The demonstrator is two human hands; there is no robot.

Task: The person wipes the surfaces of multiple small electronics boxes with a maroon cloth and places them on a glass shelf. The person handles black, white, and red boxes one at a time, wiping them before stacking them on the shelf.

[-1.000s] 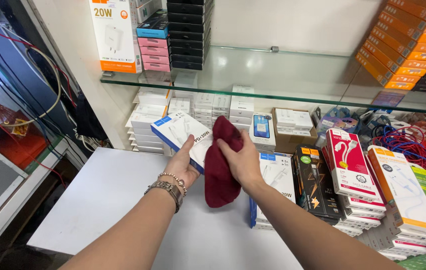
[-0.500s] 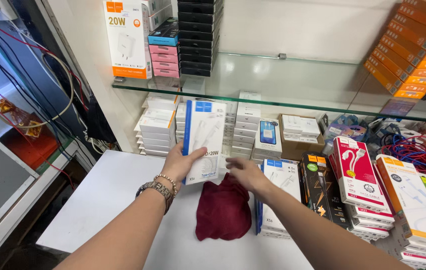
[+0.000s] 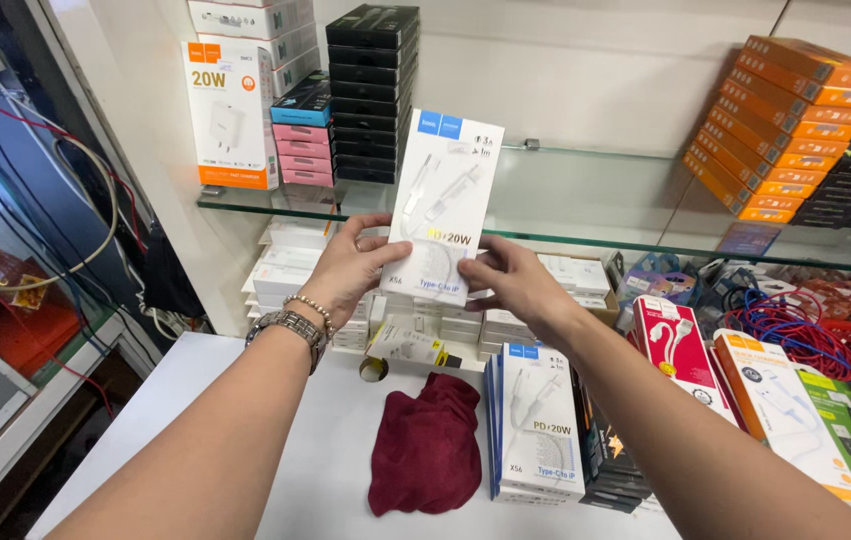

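Note:
I hold a white cable box with a blue top corner (image 3: pixel 443 205) upright in front of me with both hands. My left hand (image 3: pixel 348 265), with a watch and a bead bracelet on its wrist, grips the box's lower left edge. My right hand (image 3: pixel 509 283) pinches its lower right edge. The box is raised to the height of the glass shelf (image 3: pixel 586 205). Below it, a dark red cloth (image 3: pixel 428 455) lies crumpled on the white counter (image 3: pixel 196 420), touched by neither hand.
A row of matching white cable boxes (image 3: pixel 536 425) stands upright right of the cloth. More red, orange and green packages (image 3: pixel 766 400) lean at right. Stacks of black, pink and orange boxes (image 3: pixel 371 90) sit on the glass shelf. White boxes are piled under it.
The red cloth has left my right hand and now lies on the counter. Both hands have lifted the white box upward, and it now stands upright facing me.

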